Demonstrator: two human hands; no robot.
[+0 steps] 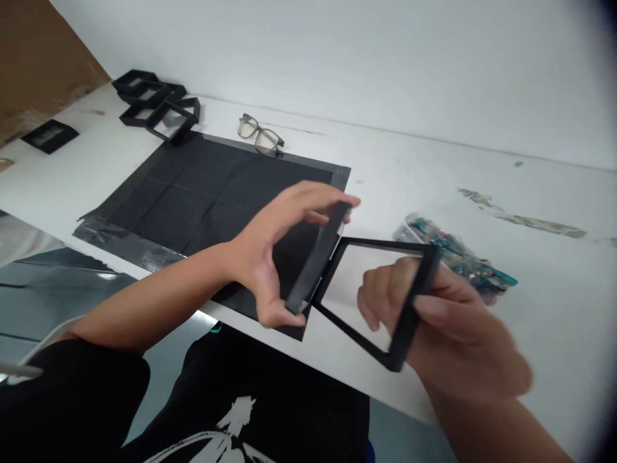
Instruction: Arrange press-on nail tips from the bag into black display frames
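Observation:
A black display frame (pixel 354 332) with a clear pane is spread apart between my hands, its two halves meeting along one edge. My left hand (pixel 263 251) grips the left half (pixel 319 262) at opposite ends, thumb below and fingers above; that half is seen nearly edge-on. The right half is gripped along its outer side by my right hand (pixel 475 341), thumb on the rim. Several right-hand fingers show through the pane. Both halves are held above the front edge of a black mat (pixel 216 186).
Several similar black frames (pixel 154 96) are piled at the back left, with a flat black piece (pixel 49 136) beside them. Eyeglasses (pixel 260 134) lie behind the mat. A clear container of colourful small packets (pixel 457 254) stands behind my right hand. A white wall (pixel 385 64) borders the table.

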